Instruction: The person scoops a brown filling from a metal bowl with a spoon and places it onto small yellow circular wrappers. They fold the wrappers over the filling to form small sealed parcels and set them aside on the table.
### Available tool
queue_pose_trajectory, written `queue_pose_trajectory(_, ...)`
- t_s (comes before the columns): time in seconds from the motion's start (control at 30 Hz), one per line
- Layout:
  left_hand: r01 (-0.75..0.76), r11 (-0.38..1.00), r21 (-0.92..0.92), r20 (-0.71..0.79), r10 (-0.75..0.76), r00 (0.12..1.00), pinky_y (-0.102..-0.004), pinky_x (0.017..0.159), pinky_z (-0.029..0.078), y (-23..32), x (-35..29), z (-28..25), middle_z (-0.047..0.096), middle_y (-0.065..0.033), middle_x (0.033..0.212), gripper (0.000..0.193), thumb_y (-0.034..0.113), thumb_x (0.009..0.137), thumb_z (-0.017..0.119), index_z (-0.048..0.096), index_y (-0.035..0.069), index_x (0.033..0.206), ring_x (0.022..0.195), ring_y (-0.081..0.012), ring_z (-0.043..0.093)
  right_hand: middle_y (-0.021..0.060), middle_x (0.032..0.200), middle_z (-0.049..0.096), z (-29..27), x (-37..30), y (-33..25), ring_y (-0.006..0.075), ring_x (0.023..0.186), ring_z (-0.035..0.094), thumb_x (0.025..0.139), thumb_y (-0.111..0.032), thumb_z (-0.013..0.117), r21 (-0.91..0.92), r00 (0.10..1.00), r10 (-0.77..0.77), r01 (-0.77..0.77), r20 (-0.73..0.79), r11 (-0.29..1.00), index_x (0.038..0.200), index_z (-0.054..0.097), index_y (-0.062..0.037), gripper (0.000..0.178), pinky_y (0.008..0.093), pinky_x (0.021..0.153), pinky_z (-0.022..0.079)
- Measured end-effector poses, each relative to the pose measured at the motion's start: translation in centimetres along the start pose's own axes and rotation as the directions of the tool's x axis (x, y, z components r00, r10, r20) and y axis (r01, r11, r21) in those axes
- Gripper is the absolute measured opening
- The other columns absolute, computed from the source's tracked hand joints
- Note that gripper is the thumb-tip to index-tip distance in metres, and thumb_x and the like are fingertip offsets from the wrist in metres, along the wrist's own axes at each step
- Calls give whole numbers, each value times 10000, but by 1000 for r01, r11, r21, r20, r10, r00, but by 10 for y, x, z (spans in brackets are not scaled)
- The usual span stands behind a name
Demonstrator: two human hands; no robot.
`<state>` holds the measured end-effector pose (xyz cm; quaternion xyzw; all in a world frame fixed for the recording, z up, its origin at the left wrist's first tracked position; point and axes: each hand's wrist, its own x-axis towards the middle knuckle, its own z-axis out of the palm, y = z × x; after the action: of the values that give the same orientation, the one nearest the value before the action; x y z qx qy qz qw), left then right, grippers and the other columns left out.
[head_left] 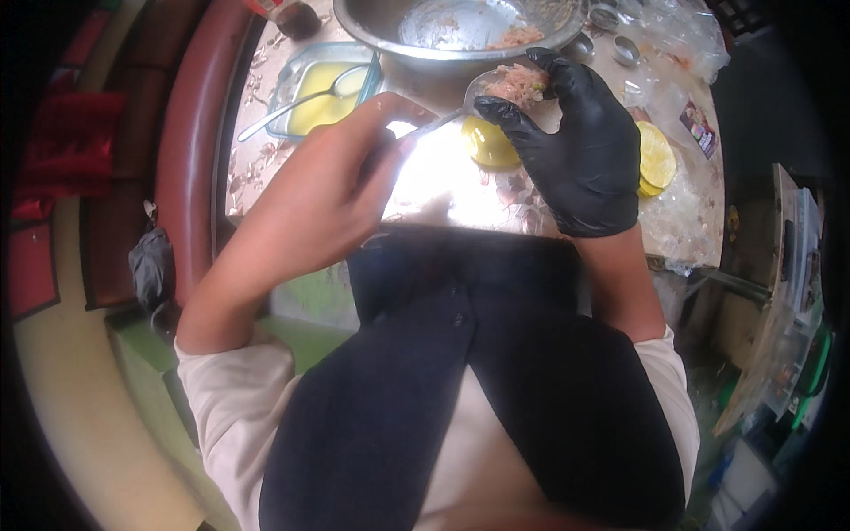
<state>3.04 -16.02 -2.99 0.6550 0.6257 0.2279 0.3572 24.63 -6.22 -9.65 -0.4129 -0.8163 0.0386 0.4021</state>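
My bare left hand (359,155) is closed round the handle of a metal spoon (434,126), which points up to the right. At the far end sits a clump of pink minced meat (516,85) with green bits, against a rounded greyish rim. My right hand (575,146), in a black glove, curls its thumb and fingers round this clump from the right. Just below the clump, a glossy yellow round piece (489,144) lies on the table, partly covered by the gloved thumb. Several yellow discs (656,157) lie stacked to the right of the glove.
A large metal basin (372,37) with meat remnants stands at the far side. To the left, a glass dish (282,102) holds yellow liquid and a second spoon (274,115). Small metal cups (626,50) and clear plastic wrap (677,40) lie at the far right.
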Motion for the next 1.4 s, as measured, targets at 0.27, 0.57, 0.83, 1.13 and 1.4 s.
queue_pose_trajectory(0.27,-96,994,56,-38,98,994,-386,646,482,-17,-13,18,656,-182,747,264,58,1016,537,593,9,1270,640,-276,633,140,1036,729,10,-26,-2,327,944,726,848,-296,827,-7,986,51,-51,160,999,1141,707,-85,380,407,819,576)
queue_pose_trajectory(0.57,-141,937,320,-54,166,985,-388,761,515,-30,-14,0,707,-193,900,264,56,1004,580,622,-23,1252,796,-281,687,100,837,701,3,-4,25,206,660,604,864,-287,821,125,929,62,-115,365,986,1125,754,-25,375,339,668,521)
queue_pose_trajectory(0.83,-74,944,322,-72,103,992,-423,791,530,-43,-12,0,711,-234,955,256,50,978,584,637,-33,1215,859,-350,707,137,1043,706,11,-8,27,325,939,648,885,-269,795,108,870,-201,170,451,979,1220,729,-61,400,416,861,519)
queue_pose_trajectory(1.13,-109,939,326,-85,143,986,-469,735,506,-40,-10,4,673,-243,835,246,20,941,579,632,-19,1178,786,-414,672,137,1104,686,9,-16,29,354,1027,636,840,-293,826,36,899,-192,193,393,980,1224,726,-106,439,436,900,520)
queue_pose_trajectory(1.4,17,936,351,-80,12,997,-434,766,507,-25,-14,5,676,-256,903,267,24,965,589,642,1,1226,840,-411,673,110,1071,708,22,-25,29,345,1003,642,830,-268,821,16,940,-145,147,309,989,1178,733,-106,394,440,888,529)
